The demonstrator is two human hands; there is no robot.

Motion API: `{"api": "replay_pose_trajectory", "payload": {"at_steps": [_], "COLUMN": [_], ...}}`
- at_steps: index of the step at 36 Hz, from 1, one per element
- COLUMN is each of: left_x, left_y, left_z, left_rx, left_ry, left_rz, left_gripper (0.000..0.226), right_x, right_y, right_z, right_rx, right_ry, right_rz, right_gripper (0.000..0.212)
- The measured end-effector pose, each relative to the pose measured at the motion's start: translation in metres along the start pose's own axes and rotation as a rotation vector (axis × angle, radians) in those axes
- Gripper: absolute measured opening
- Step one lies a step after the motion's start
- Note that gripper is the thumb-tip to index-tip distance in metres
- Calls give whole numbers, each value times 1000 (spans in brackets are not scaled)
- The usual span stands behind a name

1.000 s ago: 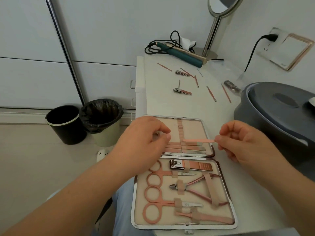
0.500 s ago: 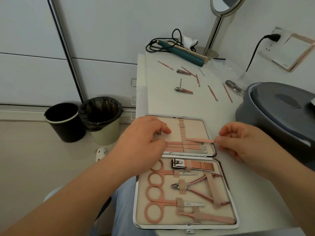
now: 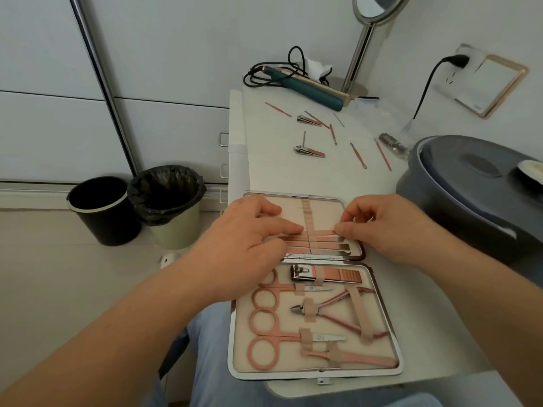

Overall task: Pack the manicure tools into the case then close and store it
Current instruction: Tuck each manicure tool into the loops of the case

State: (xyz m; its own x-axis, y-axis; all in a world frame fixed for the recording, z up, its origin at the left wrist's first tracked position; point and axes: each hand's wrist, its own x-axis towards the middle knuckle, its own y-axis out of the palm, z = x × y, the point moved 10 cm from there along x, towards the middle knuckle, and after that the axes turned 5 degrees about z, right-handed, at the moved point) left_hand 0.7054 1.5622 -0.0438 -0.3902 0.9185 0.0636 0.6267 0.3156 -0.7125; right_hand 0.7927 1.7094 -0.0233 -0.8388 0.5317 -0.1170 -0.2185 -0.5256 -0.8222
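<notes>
Rose-gold and cream, the open hinged manicure case (image 3: pixel 379 374) lies flat at the near end of the white worktop (image 3: pixel 293 174), its near edge at or just past the worktop's front rim above the person's lap. The near half is nearly full: scissors, nippers and a large nail clipper (image 3: pixel 326 274) each sit under a beige elastic loop, which is what keeps them from sliding once the case is folded.

The far half carries one vertical elastic strap (image 3: pixel 308 218) with slim tools stacked crosswise beneath it. The right hand (image 3: pixel 388 230) pinches the end of a thin pink flat tool (image 3: pixel 321 232) and appears to be feeding it leftward under that strap, while the left hand (image 3: pixel 249 242) rests on the case with fingertips pressing at the strap, likely steadying it or guiding the tip through. Whether the tip has fully passed the loop cannot be told.

Packing looks roughly half done. Several pink slim tools (image 3: pixel 358 155) and two small silver nail clippers (image 3: pixel 310 151) lie scattered on the far worktop, well apart from the case, so there is open surface for reaching them. A grey lidded tub (image 3: pixel 470 195) crowds the right side near the right hand, and a teal hair iron (image 3: pixel 308 86) with its cord lies at the far end.
</notes>
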Motion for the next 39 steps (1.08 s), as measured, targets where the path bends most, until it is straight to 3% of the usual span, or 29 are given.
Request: {"api": "replay_pose_trajectory", "payload": {"at_steps": [10, 18, 22, 31, 39], "left_x": [-6, -7, -8, -9, -15], "left_y": [-6, -8, -10, -14, -15], "left_z": [-9, -9, -9, -9, -9], "left_rx": [103, 106, 113, 80, 49], "left_ry": [30, 23, 20, 40, 55], "left_rz": [-42, -75, -109, -166, -247], "left_gripper": [31, 29, 29, 28, 28], "right_x": [0, -13, -10, -12, -16], "right_y": [-1, -8, 1, 5, 0], "right_z": [2, 22, 28, 23, 15], "right_rx": [-3, -318, -440, -288, -126], "right_ry": [13, -137, -201, -215, -194], "right_rz": [35, -40, -10, 3, -84], "right_gripper": [12, 20, 11, 8, 11]}}
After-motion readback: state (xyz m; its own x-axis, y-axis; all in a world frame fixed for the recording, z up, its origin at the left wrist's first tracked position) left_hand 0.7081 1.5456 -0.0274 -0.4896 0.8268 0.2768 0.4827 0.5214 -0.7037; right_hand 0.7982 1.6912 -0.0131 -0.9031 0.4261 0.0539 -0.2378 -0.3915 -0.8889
